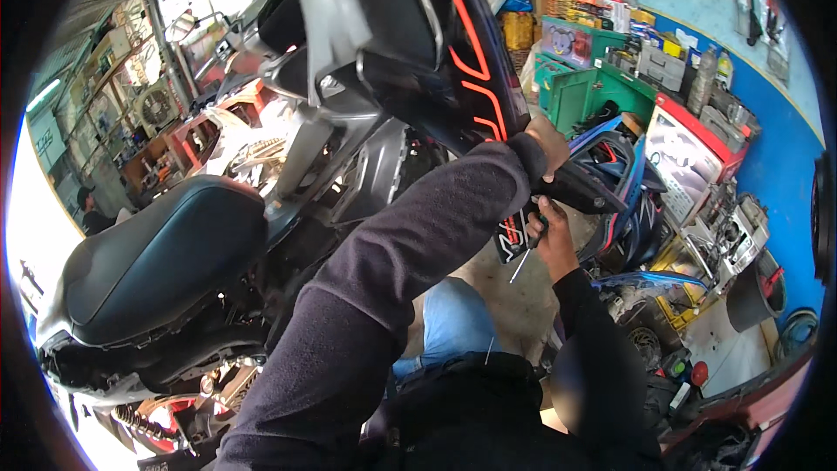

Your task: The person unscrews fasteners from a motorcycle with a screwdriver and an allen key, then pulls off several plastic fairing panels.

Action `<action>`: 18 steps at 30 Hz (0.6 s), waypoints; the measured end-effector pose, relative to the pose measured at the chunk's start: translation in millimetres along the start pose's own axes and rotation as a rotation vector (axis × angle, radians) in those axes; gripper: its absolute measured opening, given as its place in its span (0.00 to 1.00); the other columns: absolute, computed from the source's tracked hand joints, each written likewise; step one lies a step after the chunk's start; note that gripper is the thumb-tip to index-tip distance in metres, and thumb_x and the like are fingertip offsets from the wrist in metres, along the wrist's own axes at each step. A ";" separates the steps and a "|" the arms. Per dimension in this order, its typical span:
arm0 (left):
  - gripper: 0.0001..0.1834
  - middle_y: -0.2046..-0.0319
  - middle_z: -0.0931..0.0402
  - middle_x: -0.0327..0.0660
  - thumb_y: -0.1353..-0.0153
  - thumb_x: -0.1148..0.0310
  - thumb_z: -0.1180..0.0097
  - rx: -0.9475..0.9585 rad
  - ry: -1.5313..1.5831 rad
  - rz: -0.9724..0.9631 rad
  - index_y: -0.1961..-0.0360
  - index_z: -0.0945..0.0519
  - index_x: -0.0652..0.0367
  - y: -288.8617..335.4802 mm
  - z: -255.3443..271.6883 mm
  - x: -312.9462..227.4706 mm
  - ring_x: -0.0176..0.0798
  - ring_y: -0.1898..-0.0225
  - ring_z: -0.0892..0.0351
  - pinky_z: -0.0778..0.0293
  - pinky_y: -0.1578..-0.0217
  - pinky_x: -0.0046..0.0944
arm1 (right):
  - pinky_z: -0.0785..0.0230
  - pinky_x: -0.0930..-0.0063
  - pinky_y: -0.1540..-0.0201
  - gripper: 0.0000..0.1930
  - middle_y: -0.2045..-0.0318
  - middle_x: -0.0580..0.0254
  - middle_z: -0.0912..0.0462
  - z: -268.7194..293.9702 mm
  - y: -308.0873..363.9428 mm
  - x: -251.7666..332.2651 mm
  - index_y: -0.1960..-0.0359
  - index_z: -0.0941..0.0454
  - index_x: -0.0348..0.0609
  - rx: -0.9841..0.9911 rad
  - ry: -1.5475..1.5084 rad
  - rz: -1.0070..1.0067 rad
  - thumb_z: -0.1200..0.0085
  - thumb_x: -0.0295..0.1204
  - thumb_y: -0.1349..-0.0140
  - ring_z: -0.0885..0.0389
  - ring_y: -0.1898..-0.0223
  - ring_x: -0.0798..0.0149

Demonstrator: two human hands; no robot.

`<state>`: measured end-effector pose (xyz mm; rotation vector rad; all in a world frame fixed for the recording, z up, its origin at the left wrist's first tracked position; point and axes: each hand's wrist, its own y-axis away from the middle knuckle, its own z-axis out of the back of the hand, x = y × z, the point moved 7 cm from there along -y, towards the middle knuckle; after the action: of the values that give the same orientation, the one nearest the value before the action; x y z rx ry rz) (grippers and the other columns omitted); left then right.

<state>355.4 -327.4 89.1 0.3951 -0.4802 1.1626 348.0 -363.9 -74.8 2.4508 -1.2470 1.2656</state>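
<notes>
A dark scooter body panel (471, 44) with orange-red stripes stands in front of me, at the front of the scooter. My left hand (547, 146) is closed around the panel's right edge, its fingers partly hidden by my sleeve. Just below it, my right hand (555, 242) grips a screwdriver (521, 265), the metal shaft pointing down and toward me, its tip apart from the panel. The dark handle is mostly covered by my fingers. A black seat (166, 257) belongs to the same scooter on the left.
Green metal toolbox (575, 100) and a red-edged case (693, 153) stand at the right, below a wall of hanging packages. Blue fairing parts (649, 279) lie beyond my right hand. A black bucket (757, 296) is at far right. Another person (94, 211) is at far left.
</notes>
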 end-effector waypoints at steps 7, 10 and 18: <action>0.20 0.65 0.20 0.35 0.53 0.50 0.37 -0.093 -0.151 -0.126 0.59 0.17 0.45 -41.0 13.3 -38.2 0.42 0.54 0.24 0.32 0.53 0.41 | 0.44 0.81 0.78 0.11 0.74 0.75 0.32 34.0 8.1 16.1 0.62 0.24 0.44 -0.128 -0.112 0.087 0.43 0.37 0.37 0.37 0.79 0.76; 0.20 0.67 0.21 0.33 0.55 0.56 0.39 -0.455 -0.212 -0.307 0.57 0.18 0.45 -36.0 31.6 -43.5 0.40 0.53 0.26 0.32 0.54 0.41 | 0.44 0.82 0.77 0.12 0.74 0.75 0.34 33.0 6.8 16.2 0.60 0.25 0.43 -0.181 -0.141 0.083 0.42 0.38 0.38 0.37 0.78 0.77; 0.25 0.55 0.29 0.39 0.58 0.65 0.32 -1.455 0.192 0.299 0.55 0.22 0.49 82.0 57.0 6.9 0.46 0.47 0.34 0.38 0.51 0.43 | 0.46 0.84 0.77 0.17 0.76 0.77 0.36 35.9 -8.6 15.4 0.58 0.25 0.42 -0.287 -0.169 0.137 0.41 0.41 0.39 0.39 0.78 0.79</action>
<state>272.0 -323.7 144.4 -1.0595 -1.0846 0.8452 381.5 -383.4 -84.7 2.3353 -1.5416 0.8471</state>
